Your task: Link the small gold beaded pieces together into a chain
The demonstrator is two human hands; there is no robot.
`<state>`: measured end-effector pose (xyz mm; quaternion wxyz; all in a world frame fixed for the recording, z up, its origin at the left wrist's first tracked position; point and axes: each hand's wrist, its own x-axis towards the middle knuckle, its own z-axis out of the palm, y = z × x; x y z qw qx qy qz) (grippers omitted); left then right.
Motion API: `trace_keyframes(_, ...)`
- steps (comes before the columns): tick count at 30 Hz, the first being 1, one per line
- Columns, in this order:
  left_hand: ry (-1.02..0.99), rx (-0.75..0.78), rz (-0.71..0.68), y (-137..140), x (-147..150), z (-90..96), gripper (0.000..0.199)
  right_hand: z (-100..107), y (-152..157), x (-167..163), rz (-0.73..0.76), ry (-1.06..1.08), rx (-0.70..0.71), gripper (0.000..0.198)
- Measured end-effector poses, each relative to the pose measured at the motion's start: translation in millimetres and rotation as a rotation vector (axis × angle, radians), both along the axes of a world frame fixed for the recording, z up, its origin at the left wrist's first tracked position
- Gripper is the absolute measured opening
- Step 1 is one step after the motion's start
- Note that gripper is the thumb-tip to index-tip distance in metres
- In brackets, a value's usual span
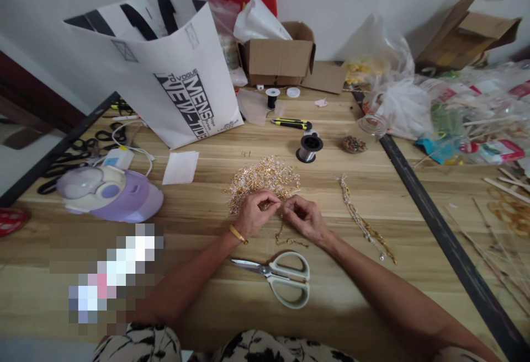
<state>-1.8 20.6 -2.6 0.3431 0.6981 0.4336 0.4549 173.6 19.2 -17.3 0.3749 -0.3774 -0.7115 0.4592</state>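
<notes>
My left hand (257, 211), with a gold bangle (238, 234) at its wrist, is closed in a pinch at the front edge of a pile of small gold and silver jewelry pieces (263, 177). What its fingertips hold is too small to make out. Close beside it, my right hand (305, 217) pinches the upper end of a thin gold chain (282, 236), which trails onto the table. Scissors with pale handles (285, 279) lie below the hands, blades pointing left. Several gold and silver chains (362, 221) are laid out to the right.
Behind the pile are a wire spool (308, 149), a yellow-black utility knife (291, 124) and a jar of beads (360, 138). A purple bottle (120, 193) and a white paper bag (178, 75) stand left. Plastic bags (397, 102) crowd the right, past a dark strip (439, 224).
</notes>
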Motion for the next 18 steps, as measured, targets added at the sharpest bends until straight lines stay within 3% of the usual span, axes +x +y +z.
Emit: trace_keyframes(18,0.004,0.000,0.009,0.1,-0.2,-0.8,0.008,0.7,-1.0,-0.2,-0.003,0.012,-0.016,0.015)
